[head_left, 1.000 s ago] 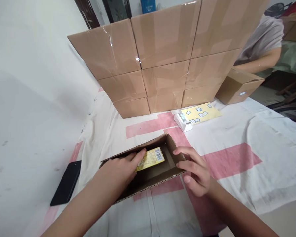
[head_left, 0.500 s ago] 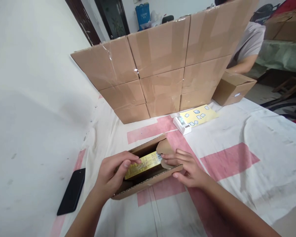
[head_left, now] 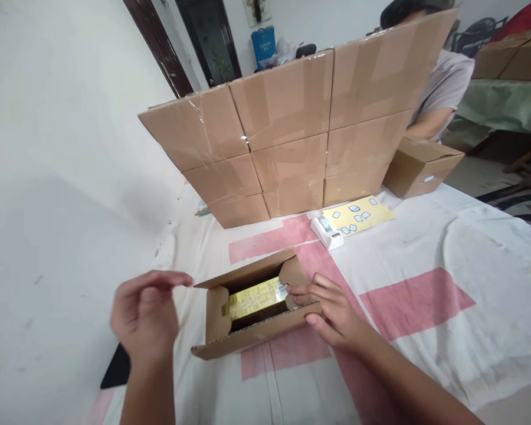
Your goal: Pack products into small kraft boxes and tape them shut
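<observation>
An open cardboard box lies on the cloth in front of me, its end flaps folded inward. Inside rests a yellow printed carton with a barcode at its right end. My right hand grips the box's right end, fingers over the flap and thumb outside the near wall. Off the left end of the box, my left hand is raised and slightly blurred, holding nothing visible. Its fingers point right, and the tips are close to the box's far left corner; whether they touch it I cannot tell.
Behind stands a tall panel of taped cardboard. A small white device sits beside a yellow sheet with stickers. A closed carton stands at right, near another person. A black phone lies left, partly behind my wrist.
My left hand has come out of the box and moved left, uncovering the left end flap. The right hand keeps its grip. The view has tilted slightly, showing more of the other person.
</observation>
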`<state>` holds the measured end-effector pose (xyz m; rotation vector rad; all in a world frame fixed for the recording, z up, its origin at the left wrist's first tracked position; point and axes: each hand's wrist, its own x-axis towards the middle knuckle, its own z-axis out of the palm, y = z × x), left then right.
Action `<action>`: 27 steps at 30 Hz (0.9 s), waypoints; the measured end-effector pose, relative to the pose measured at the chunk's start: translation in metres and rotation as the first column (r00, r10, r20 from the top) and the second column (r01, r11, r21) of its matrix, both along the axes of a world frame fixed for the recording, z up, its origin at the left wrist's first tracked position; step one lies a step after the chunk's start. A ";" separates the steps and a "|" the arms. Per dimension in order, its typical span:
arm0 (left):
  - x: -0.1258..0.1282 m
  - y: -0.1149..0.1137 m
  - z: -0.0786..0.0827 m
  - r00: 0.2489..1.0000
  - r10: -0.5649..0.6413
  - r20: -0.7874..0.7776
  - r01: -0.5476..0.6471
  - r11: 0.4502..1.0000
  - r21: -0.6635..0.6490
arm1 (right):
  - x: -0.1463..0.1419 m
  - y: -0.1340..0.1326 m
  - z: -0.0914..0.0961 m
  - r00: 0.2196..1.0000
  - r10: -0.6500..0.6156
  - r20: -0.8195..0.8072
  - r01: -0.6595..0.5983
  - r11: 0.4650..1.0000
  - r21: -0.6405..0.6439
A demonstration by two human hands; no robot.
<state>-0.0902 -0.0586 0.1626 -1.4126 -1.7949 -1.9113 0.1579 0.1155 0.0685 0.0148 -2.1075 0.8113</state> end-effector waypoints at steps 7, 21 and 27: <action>0.022 -0.040 -0.004 0.906 -0.260 -0.334 -0.097 0.640 -0.762 | 0.000 -0.007 -0.001 0.999 -0.029 0.018 0.030 0.998 -0.060; 0.057 -0.032 -0.058 0.699 -0.164 -0.696 -0.402 0.715 -0.572 | -0.010 -0.007 0.000 0.983 -0.162 0.091 0.185 0.841 -0.509; 0.082 -0.016 -0.066 0.663 -0.038 -0.748 -0.541 0.666 -0.513 | -0.001 0.011 0.004 0.974 -0.165 0.159 0.221 0.856 -0.467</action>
